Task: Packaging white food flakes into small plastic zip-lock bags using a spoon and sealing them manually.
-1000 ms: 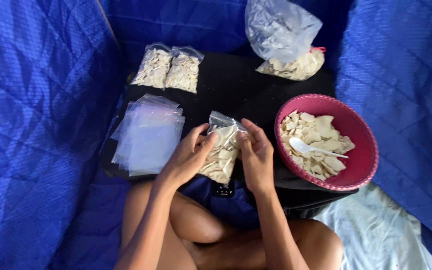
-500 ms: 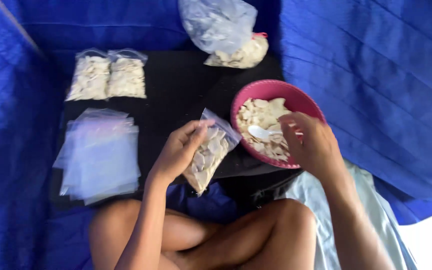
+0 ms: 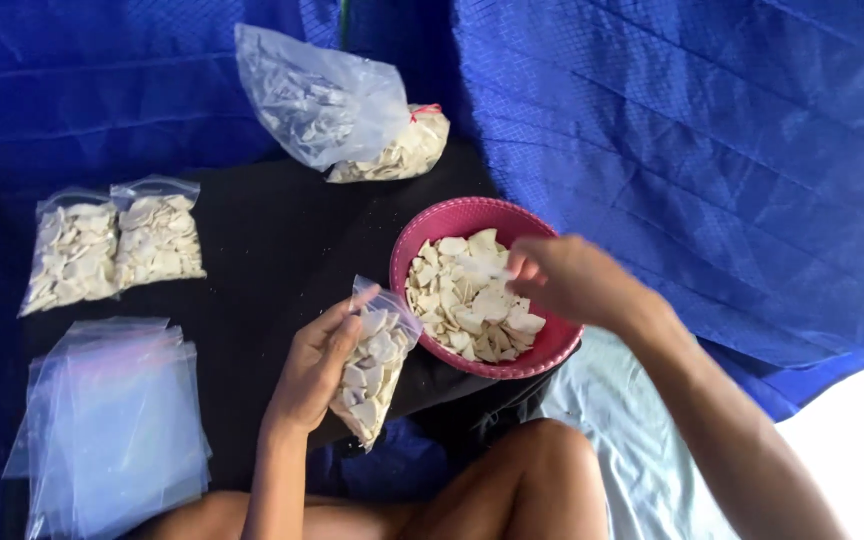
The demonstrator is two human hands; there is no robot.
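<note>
- A small clear plastic bag of pale flat chips (image 3: 372,365), mouth open at the top, is gripped by the left hand (image 3: 314,372) above the near edge of the black table (image 3: 272,250).
- Just right of it sits a round pink plastic bowl (image 3: 422,235) holding the same chips.
- The right hand (image 3: 567,280) hovers over the bowl, blurred; its fingers seem pinched on something pale, but I cannot tell for certain.
- The two hands are apart.
- Two filled small bags (image 3: 112,245) lie far left, a stack of empty clear bags (image 3: 112,420) near left, and a large clear sack (image 3: 337,110) behind.
- Bare black surface lies mid-table; blue quilted fabric (image 3: 692,150) rises close on the right.

Clear chip pouch (image 3: 372,365) in left hand (image 3: 317,370) — two filled pouches (image 3: 112,245), empty stack (image 3: 112,425) leftward.
</note>
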